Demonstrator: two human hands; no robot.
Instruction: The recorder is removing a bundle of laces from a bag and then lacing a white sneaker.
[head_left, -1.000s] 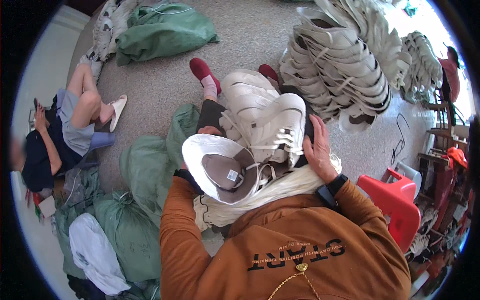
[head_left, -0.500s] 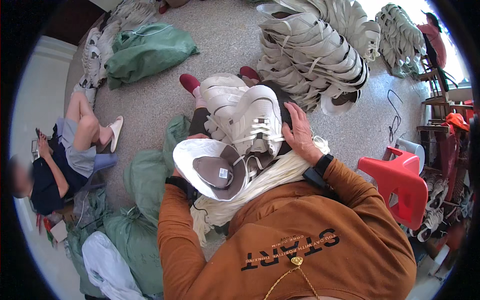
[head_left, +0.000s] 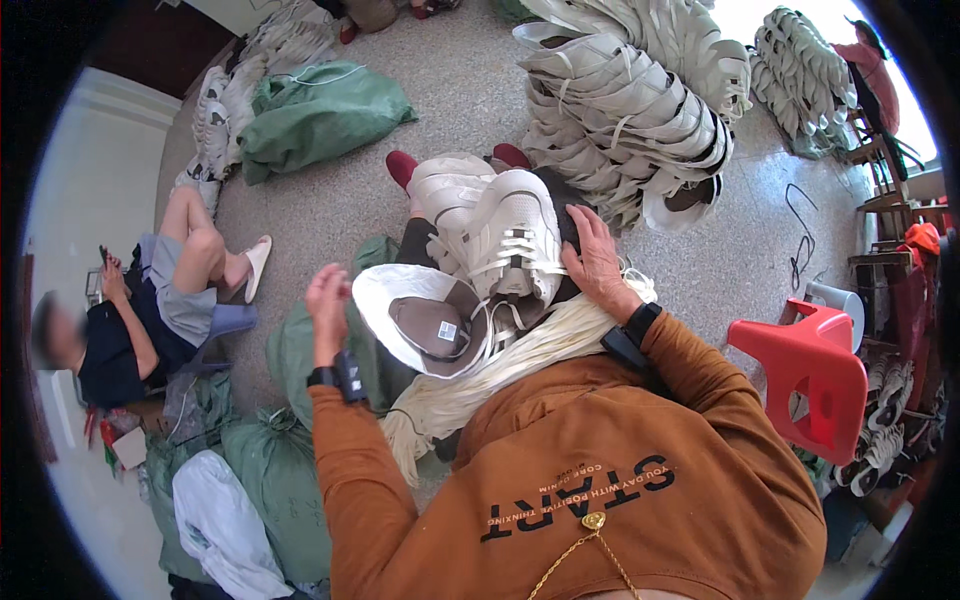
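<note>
White shoe uppers lie stacked on my lap; the foremost upper (head_left: 512, 235) has a white lace threaded across its tongue. Its flared opening (head_left: 385, 315), with a brown lining and a small white label, faces me. My right hand (head_left: 597, 262) rests against the right side of this upper, fingers stretched out and thumb touching its edge. Off to the left of the opening, my left hand (head_left: 328, 300) is raised with its fingers curled together; whatever they hold, if anything, is too small to make out. A bundle of cream laces (head_left: 540, 345) drapes across my lap.
Large stacks of white uppers (head_left: 630, 110) stand ahead on the speckled floor. Green sacks (head_left: 325, 115) lie far left and beside my left arm. A red plastic stool (head_left: 805, 375) stands at my right. A seated person (head_left: 130, 320) is on the left, holding a phone.
My left hand has come out from behind the shoe upper and moved left and up, away from it. My right hand stays at the upper's right side. The whole view has shifted slightly.
</note>
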